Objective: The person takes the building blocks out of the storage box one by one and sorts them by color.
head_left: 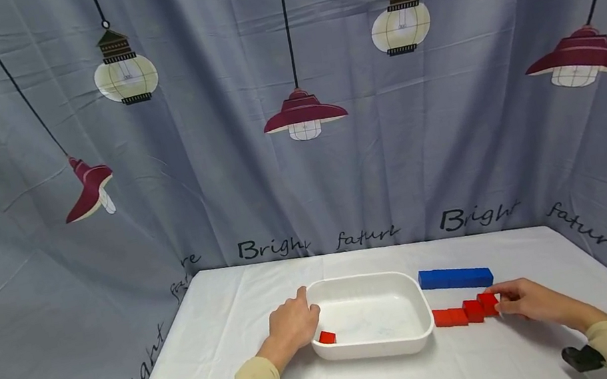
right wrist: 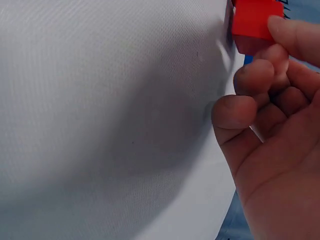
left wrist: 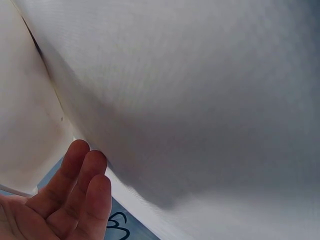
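Observation:
A white plastic tub (head_left: 377, 347) stands on the table with one red block (head_left: 327, 337) in its near left corner. At its left rim is my left hand (head_left: 292, 321), holding the wall; in the left wrist view several fingers (left wrist: 95, 197) lie outside the tub, and the thumb is hidden. To the right of the tub, several red blocks (head_left: 456, 316) form a row. My right hand (head_left: 533, 300) pinches the rightmost red block (head_left: 488, 304) at the row's end. The right wrist view shows the thumb against that red block's side; the other fingers are curled.
A long row of blue blocks (head_left: 455, 278) lies behind the red ones, right of the tub. White cloth covers the table (head_left: 239, 309). A grey-blue curtain (head_left: 302, 183) printed with lamps hangs behind and at both sides.

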The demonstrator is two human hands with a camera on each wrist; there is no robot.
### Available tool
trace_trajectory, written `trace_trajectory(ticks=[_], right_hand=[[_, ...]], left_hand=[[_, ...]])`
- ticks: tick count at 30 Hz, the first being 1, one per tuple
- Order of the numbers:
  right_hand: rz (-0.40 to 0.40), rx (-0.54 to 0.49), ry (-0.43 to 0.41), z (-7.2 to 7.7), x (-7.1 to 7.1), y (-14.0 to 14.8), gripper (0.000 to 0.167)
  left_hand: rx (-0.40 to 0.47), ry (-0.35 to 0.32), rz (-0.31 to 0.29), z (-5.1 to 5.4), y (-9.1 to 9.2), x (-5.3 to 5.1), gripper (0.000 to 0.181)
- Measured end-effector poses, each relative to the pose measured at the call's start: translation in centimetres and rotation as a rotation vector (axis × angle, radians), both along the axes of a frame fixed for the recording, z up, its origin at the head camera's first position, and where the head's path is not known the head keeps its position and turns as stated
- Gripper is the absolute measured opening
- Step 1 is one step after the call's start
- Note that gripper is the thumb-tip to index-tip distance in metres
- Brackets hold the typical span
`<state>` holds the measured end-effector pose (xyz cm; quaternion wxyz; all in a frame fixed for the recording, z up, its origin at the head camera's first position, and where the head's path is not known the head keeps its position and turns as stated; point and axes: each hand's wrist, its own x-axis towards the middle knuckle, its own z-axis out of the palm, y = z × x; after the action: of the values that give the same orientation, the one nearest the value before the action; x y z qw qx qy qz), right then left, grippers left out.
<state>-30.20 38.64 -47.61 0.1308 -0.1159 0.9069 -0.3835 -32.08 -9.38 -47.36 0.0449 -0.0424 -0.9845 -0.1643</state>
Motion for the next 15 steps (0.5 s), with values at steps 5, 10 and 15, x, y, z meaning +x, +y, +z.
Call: trace_trajectory(ticks=[5, 10, 15], right_hand=[[0.042, -0.003, -0.013, -0.01, 0.02, -0.03, 0.045], [0.012, 0.003, -0.043, 0.0, 0.19, -0.43, 0.049], [-0.011, 0.029, -0.042, -0.35, 0.36, -0.7, 0.045]], left_hand=[[0.004, -0.002, 0.006, 0.01, 0.05, -0.02, 0.055], [0.002, -0.003, 0.012, 0.15, 0.06, 0.01, 0.055], [0.014, 0.001, 0.003, 0.08, 0.09, 0.15, 0.055]])
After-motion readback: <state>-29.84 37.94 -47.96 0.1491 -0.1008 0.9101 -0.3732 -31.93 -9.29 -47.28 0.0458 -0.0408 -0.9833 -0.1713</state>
